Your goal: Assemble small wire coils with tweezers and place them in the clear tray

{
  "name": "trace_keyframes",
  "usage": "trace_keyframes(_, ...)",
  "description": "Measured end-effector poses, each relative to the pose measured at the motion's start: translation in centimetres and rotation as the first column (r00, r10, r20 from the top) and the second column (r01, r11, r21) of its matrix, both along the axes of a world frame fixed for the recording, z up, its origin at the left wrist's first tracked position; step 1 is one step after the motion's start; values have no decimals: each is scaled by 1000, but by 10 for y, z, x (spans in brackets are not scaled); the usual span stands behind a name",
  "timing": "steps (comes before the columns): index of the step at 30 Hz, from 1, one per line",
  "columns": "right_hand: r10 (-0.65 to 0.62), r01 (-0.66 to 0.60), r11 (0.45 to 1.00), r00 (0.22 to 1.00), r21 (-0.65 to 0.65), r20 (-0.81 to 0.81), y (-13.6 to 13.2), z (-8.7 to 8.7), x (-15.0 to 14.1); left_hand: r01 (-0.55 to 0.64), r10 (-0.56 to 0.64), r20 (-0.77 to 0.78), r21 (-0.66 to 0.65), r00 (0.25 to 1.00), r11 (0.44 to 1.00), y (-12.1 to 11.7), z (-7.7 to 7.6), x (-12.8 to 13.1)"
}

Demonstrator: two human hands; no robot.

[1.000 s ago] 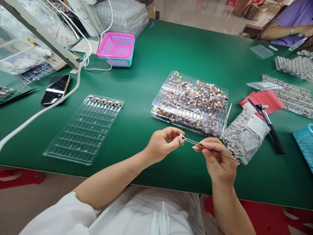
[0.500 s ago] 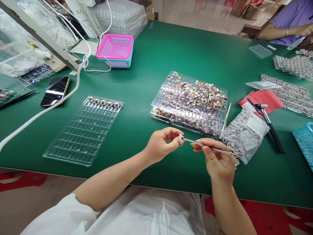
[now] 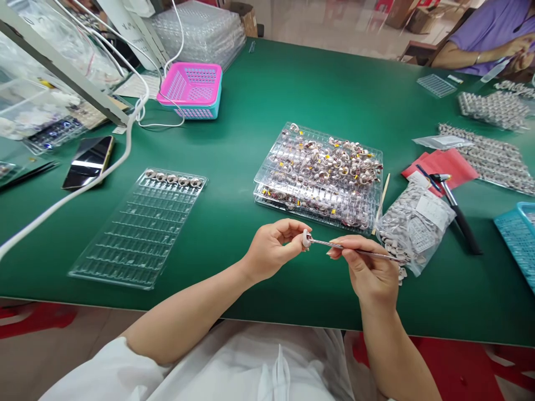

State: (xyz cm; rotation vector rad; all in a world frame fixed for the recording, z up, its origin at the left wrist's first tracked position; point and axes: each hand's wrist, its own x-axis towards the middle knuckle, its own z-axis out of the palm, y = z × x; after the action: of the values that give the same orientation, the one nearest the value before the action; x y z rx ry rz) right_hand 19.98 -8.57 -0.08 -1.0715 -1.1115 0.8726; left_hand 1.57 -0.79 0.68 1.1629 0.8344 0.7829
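Observation:
Pinched in the fingertips of my left hand is a small white ring-shaped part, with darker bits inside it. My right hand grips slim metal tweezers, whose tip reaches into the ring-shaped part. Just beyond both hands, stacked clear trays hold many similar parts with wires and yellow tabs. Off to the left lies a clear slotted tray, its far row holding several rounded parts.
Right of the trays are a wooden stick, a bag of white parts, a hammer-like tool, a red sheet and a blue basket. A phone, white cable and pink basket occupy the left. A co-worker sits far right.
The whole view has shifted slightly. Both hands keep their hold, and the tweezers' tip stays at the ring-shaped part, with the tweezers turned a little.

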Motion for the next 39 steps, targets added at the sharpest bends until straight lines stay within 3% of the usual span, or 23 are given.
trace_keyframes(8,-22,22,1000,1000,-9,-6,1,0,0,40,-39,-26,45,999,998,0,1,0)
trace_keyframes(13,-90,94,993,994,65,-62,4,5,4,31,-30,-6,40,1000,999,-1,-1,0)
trace_keyframes(17,-2,9,996,997,-84,80,2,4,-1,47,-47,29,16,998,999,-6,-3,2)
trace_keyframes(22,120,-42,968,944,-246,309,-1,0,-19,48,-49,85,6,995,999,-13,-4,6)
trace_keyframes(32,28,55,947,967,-315,253,-1,-5,-29,41,-44,29,105,999,994,-24,-17,9)
trace_keyframes(39,-23,68,962,985,-263,172,1,-5,-29,48,-56,40,172,998,984,-26,-13,11)
